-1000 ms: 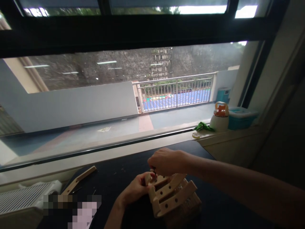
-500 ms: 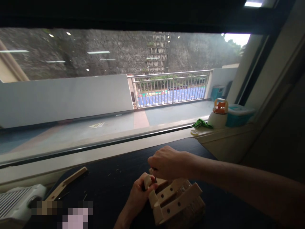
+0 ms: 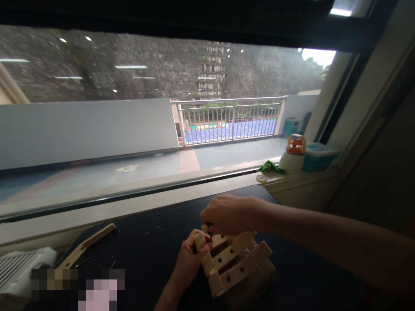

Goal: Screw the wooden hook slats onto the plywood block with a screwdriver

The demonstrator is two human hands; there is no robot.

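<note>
Wooden slatted frame (image 3: 241, 270) sits near, right of centre, over a clear-looking support (image 3: 264, 275) on the dark surface (image 3: 145, 263). We see left hand (image 3: 189, 255) fingers pinching its left end; right hand (image 3: 223, 215) fingers curled tight round a thin dark tool (image 3: 209, 226), exact type unclear, tip right by the left fingers. Risk, we'd judge: tool slips off and jabs those fingers, since they're so close; frame could rock if pushed off-centre on that support. Loose wooden strip (image 3: 86, 245) lies left, well apart
</note>
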